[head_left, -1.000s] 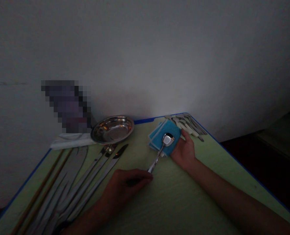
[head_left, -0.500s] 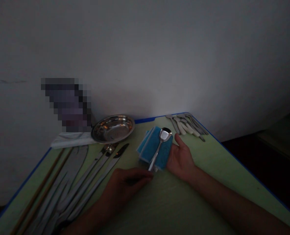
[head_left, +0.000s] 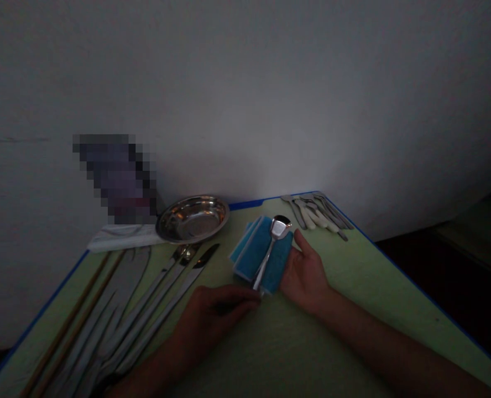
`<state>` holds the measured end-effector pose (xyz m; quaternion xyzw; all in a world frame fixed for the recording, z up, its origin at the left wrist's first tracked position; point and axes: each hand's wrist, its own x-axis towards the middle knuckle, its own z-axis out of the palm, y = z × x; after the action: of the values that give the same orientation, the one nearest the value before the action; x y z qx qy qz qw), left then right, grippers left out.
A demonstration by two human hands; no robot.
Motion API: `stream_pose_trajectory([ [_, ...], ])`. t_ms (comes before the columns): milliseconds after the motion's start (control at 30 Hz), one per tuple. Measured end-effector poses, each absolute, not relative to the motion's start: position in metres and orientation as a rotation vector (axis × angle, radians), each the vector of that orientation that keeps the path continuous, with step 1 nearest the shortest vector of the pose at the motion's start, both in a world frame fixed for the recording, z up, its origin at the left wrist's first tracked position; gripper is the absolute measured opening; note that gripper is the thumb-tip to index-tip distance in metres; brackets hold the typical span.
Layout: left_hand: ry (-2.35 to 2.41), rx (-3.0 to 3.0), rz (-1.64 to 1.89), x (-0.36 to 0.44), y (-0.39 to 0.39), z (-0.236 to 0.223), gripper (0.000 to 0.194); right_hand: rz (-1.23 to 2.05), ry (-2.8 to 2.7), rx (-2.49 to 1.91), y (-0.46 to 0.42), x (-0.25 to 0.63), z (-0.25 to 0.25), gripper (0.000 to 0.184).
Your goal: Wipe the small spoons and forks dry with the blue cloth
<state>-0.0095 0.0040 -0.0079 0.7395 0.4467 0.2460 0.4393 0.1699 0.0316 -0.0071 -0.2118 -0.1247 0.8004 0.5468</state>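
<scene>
The left hand [head_left: 218,309] pinches the handle end of a shiny silver metal spoon with a squarish bowl [head_left: 279,228], which lies slantwise across a folded blue cloth with pale edges [head_left: 251,251]. The right hand [head_left: 306,276] is palm-up under the cloth, thumb apart; its other fingers are hidden, so I cannot tell how firmly they grip. With only that tip pinched, the smooth spoon could twist or slide off; the loose folds could slip. Left of the hands, long silver metal cutlery [head_left: 189,282] lies near the left forearm, which might knock it. A shallow shiny metal dish [head_left: 196,218] stands beyond, on the pale green blue-edged table [head_left: 349,271].
</scene>
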Motion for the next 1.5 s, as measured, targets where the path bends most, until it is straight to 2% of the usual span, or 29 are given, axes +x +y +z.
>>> stream_pose_trajectory([
  [333, 1.11, 1.85, 0.603, -0.009, 0.005, -0.007, 0.013, 1.706, -0.266, -0.484, 0.047, 0.194, -0.005, 0.044],
  [533, 1.118, 1.813, 0.605, -0.01, 0.005, -0.008, 0.014, 1.852, -0.325, -0.478, 0.029, 0.173, 0.001, 0.045],
  [767, 1.098, 1.878, 0.598, -0.013, 0.005, -0.012, 0.013, 1.676, -0.281, -0.488, 0.046, 0.194, 0.001, 0.042],
  [967, 1.08, 1.906, 0.629, -0.01, 0.004, -0.016, 0.013, 1.831, -0.32, -0.471, 0.033, 0.174, -0.002, 0.043],
  [1333, 1.195, 1.89, 0.681, -0.009, 0.005, -0.019, 0.012, 1.843, -0.335, -0.437, 0.032, 0.168, -0.005, 0.037],
  [1500, 1.215, 1.859, 0.619, -0.011, 0.007, -0.015, 0.019, 1.852, -0.331, -0.459, 0.034, 0.17, -0.004, 0.038],
])
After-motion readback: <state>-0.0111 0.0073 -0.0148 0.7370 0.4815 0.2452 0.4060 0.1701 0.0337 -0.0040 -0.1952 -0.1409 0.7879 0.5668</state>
